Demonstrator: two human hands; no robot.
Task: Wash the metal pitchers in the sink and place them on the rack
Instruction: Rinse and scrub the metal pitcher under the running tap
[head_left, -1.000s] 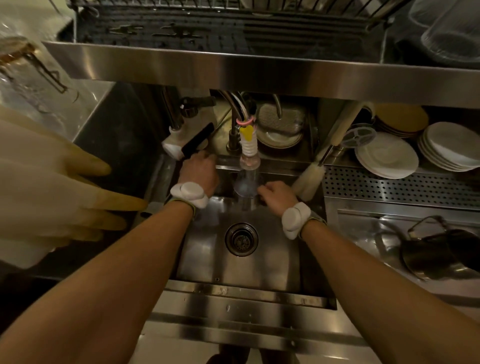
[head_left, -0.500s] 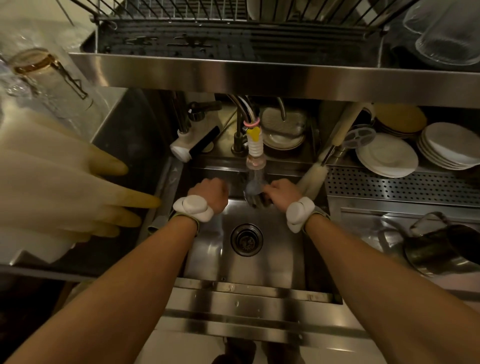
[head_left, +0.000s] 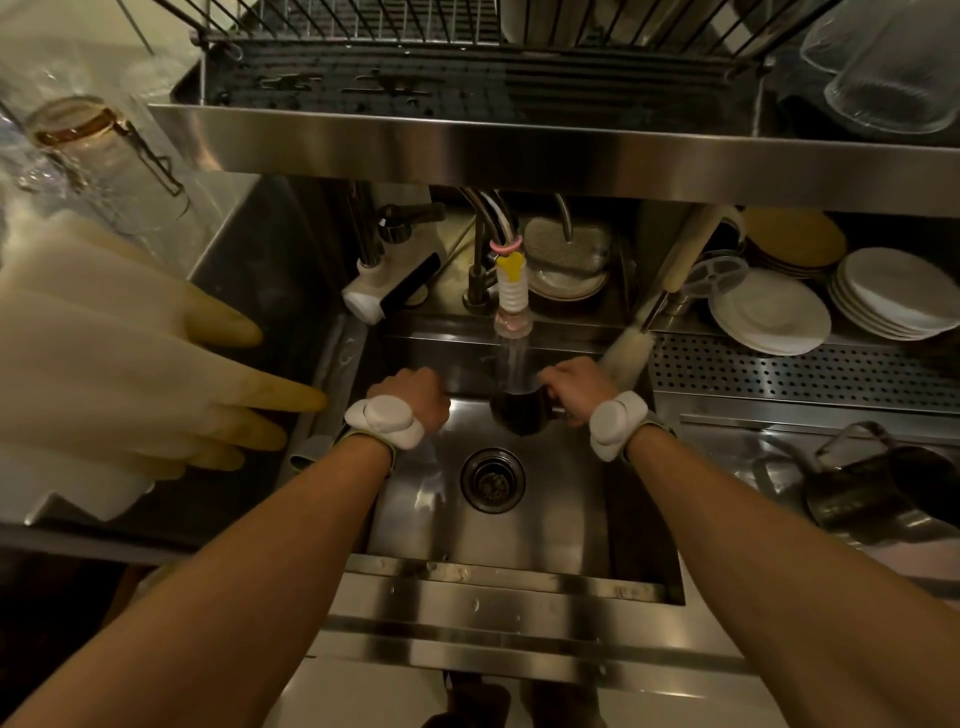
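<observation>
Where the steel counter drops away, a deep stainless sink (head_left: 545, 551) fills the middle of the view, under a long steel shelf (head_left: 519, 150) that carries the wire dish rack (head_left: 457, 31). Pale rubber gloves (head_left: 114, 364) hang large at the left edge. On the perforated ledge to the right stand stacked white plates (head_left: 769, 312), and nearer on that side a dark metal pitcher (head_left: 878, 499) rests on the counter, well apart from the basin. Both bare forearms reach into the sink. The right hand (head_left: 576, 387) has its fingers curled round the handle of a small metal pitcher (head_left: 519, 415), held mouth up over the drain (head_left: 492, 480), directly under water running from the ribbed tap nozzle (head_left: 511, 293). The left hand (head_left: 415, 397) sits just beside it with fingers tucked under; whether they grip anything cannot be told. A bottle brush (head_left: 626, 353) leans behind the right hand
</observation>
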